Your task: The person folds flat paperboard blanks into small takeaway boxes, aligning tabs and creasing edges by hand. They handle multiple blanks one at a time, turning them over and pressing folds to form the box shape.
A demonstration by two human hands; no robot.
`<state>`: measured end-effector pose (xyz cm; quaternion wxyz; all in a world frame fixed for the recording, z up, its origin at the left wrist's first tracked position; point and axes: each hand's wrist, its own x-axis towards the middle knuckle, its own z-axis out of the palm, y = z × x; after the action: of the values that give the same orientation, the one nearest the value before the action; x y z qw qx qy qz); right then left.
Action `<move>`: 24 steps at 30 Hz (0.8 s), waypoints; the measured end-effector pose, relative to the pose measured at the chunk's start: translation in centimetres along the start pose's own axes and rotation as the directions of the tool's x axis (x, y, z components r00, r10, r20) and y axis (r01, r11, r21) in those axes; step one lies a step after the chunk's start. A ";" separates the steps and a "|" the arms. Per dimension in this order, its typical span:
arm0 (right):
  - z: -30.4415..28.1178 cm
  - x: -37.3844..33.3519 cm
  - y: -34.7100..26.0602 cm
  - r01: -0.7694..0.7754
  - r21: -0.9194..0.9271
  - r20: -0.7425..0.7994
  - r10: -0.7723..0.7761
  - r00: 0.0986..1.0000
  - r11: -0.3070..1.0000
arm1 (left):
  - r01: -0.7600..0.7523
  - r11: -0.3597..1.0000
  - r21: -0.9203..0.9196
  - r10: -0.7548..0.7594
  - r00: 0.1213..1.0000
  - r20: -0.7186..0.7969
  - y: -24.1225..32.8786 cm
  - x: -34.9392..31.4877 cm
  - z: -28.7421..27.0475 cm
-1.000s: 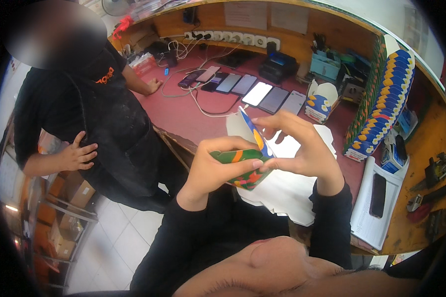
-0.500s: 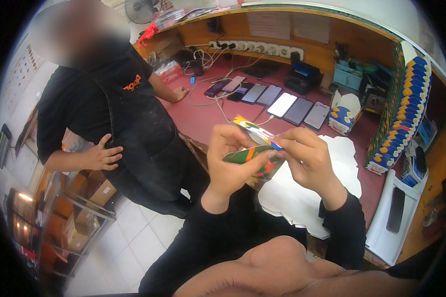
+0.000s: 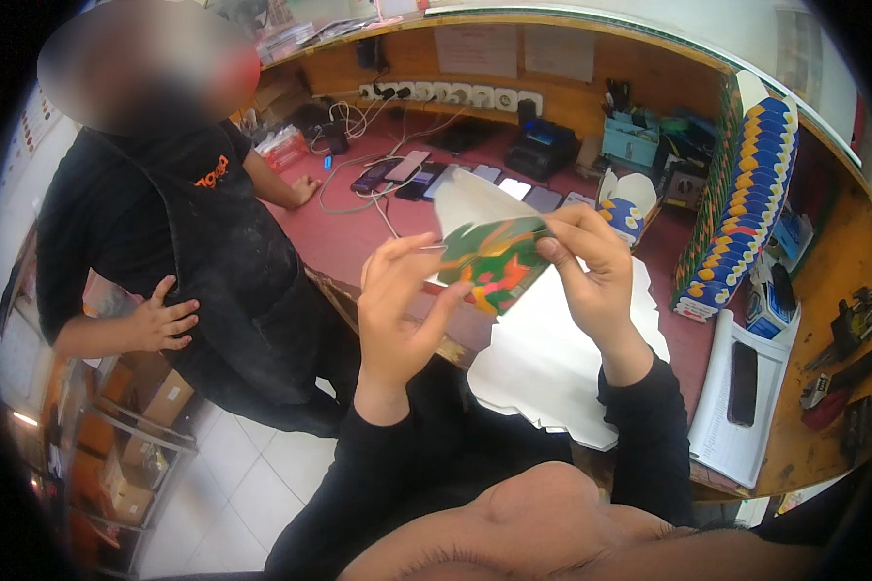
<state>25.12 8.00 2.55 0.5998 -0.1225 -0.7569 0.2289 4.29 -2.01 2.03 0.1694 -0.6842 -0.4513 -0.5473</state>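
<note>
A small paper food carton (image 3: 494,263), green with orange and pink shapes and a white inner side, is raised over the near edge of the desk. The fingers and thumb of my right hand (image 3: 596,276) pinch its right-hand corner. My left hand (image 3: 394,310) is at the carton's left, fingers spread and slightly blurred, its thumb tip against or just in front of the printed side. Beneath my right wrist lies a pile of flat white carton blanks (image 3: 552,358). One folded blue-and-yellow carton (image 3: 623,218) stands on the desk beyond my right hand.
A tall nested stack of cartons (image 3: 741,208) leans at the right. Several phones (image 3: 412,167) and cables lie across the red desk (image 3: 349,218), with a power strip (image 3: 455,94) behind. A person in black (image 3: 194,223) stands at the left, one hand on the desk.
The carton has turned and opened up, its white inside now showing upward. My left hand has loosened its grip and spread its fingers; my right hand keeps hold. The view has shifted rightward.
</note>
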 end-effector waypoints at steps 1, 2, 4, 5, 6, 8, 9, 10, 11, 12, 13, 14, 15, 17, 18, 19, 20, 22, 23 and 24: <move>0.2 0.0 -0.2 0.006 -0.016 0.017 -0.006 1.000 1.000 | -0.011 0.999 0.037 0.009 0.999 0.050 0.2 0.0 -0.1; 0.4 -0.1 -0.4 0.001 -0.039 0.046 0.001 0.999 0.999 | -0.023 0.997 0.074 0.016 0.995 0.101 0.4 0.0 -0.5; 0.5 -0.2 -0.8 0.038 -0.111 0.094 -0.027 0.995 0.993 | 0.151 0.988 -0.032 -0.139 0.959 0.246 0.9 0.2 -1.2; 0.6 -0.3 -1.0 0.050 -0.124 0.122 -0.034 0.992 0.991 | 0.345 0.926 -0.151 -0.276 0.895 0.351 1.1 0.3 -1.5; 0.7 -0.3 -1.1 0.055 -0.137 0.143 -0.035 0.989 0.989 | 0.505 0.819 -0.273 -0.355 0.819 0.451 1.3 0.4 -1.7; 0.8 -0.4 -1.2 0.076 -0.114 0.141 -0.060 0.988 0.991 | 0.572 0.770 -0.283 -0.401 0.778 0.483 1.6 0.7 -1.6; 0.9 -0.4 -1.1 0.089 -0.108 0.151 -0.073 0.986 0.990 | 0.560 0.752 -0.347 -0.369 0.795 0.482 1.6 0.8 -1.4; 0.9 -0.4 -1.0 0.082 -0.064 0.119 -0.074 0.990 0.995 | 0.484 0.809 -0.335 -0.322 0.840 0.437 1.5 0.9 -1.0; 1.0 -0.4 -0.9 0.084 -0.023 0.106 -0.081 0.991 0.996 | 0.368 0.857 -0.361 -0.229 0.899 0.372 1.3 1.0 -0.5; 1.0 -0.4 -0.8 0.066 0.027 0.084 -0.068 0.994 0.997 | 0.246 0.892 -0.380 -0.131 0.944 0.304 1.1 0.9 -0.1; 1.1 -0.5 -0.8 0.073 0.033 0.103 -0.076 0.992 0.997 | 0.260 0.887 -0.382 -0.150 0.944 0.292 1.0 0.7 0.1; 1.1 -0.5 -0.7 0.059 0.048 0.112 -0.065 0.992 0.997 | 0.272 0.881 -0.386 -0.169 0.945 0.280 0.9 0.5 0.2; 1.1 -0.6 -0.7 0.064 0.078 0.114 -0.073 0.991 0.995 | 0.259 0.868 -0.425 -0.158 0.953 0.258 0.8 0.3 0.3; 1.0 -0.7 -0.8 0.023 0.022 0.144 -0.026 0.989 0.999 | 0.321 0.858 -0.400 -0.223 0.936 0.274 0.6 0.0 0.4; 1.0 -0.8 -0.9 0.016 0.014 0.164 -0.018 0.986 1.000 | 0.345 0.850 -0.397 -0.242 0.927 0.286 0.6 -0.2 0.3; 1.0 -0.8 -1.0 -0.007 0.009 0.176 0.005 0.984 1.000 | 0.324 0.864 -0.386 -0.230 0.935 0.269 0.6 -0.3 0.3; 0.9 -0.9 -1.1 -0.028 0.017 0.197 0.024 0.980 0.999 | 0.310 0.877 -0.367 -0.221 0.939 0.264 0.7 -0.3 0.2; 1.0 -1.0 -1.2 -0.043 -0.005 0.211 0.043 0.977 0.999 | 0.355 0.869 -0.345 -0.261 0.921 0.290 0.8 -0.2 0.2; 1.0 -1.0 -1.2 -0.032 -0.035 0.202 0.039 0.979 0.999 | 0.408 0.846 -0.342 -0.304 0.898 0.319 0.7 0.0 0.2; 1.1 -1.0 -1.1 -0.024 -0.053 0.189 0.034 0.981 0.998 | 0.457 0.823 -0.337 -0.344 0.873 0.344 0.7 0.1 0.1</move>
<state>24.44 6.41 2.09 0.5183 -0.1264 -0.8142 0.2291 4.92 -2.23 2.28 -0.1599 -0.6603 -0.4802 -0.5548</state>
